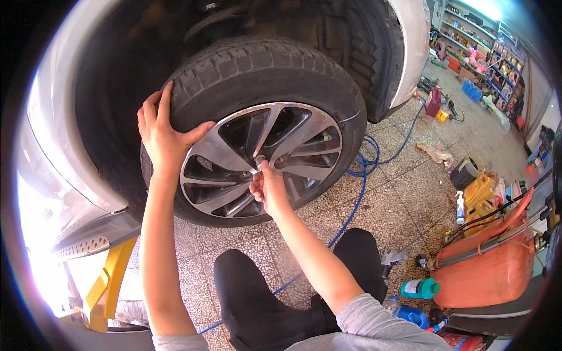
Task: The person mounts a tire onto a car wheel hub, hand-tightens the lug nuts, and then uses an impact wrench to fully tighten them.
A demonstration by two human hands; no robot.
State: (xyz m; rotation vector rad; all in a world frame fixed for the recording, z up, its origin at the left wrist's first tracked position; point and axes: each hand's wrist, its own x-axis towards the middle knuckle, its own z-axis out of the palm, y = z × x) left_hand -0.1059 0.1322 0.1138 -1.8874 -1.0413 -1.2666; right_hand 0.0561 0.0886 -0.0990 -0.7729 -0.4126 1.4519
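A black tire [257, 88] on a silver-and-black alloy wheel [275, 126] stands in the wheel arch of a white car. My left hand [164, 137] is open against the tire's left side, fingers spread over the tread and thumb reaching toward the rim. At the wheel's center, my right hand [270, 188] is closed, pinching a small metal piece that looks like a lug nut [259, 159] between thumb and fingers. The piece touches the hub area; how far it sits in a hole is hidden.
A yellow lift arm [111, 281] stands under the car at left. A blue hose [357, 205] runs over the speckled tile floor [398, 193]. To the right are a red tank [489, 263], a green bottle [420, 288], a white spray bottle [460, 207] and yellow jugs [480, 190]. Shelves [468, 26] stand far right.
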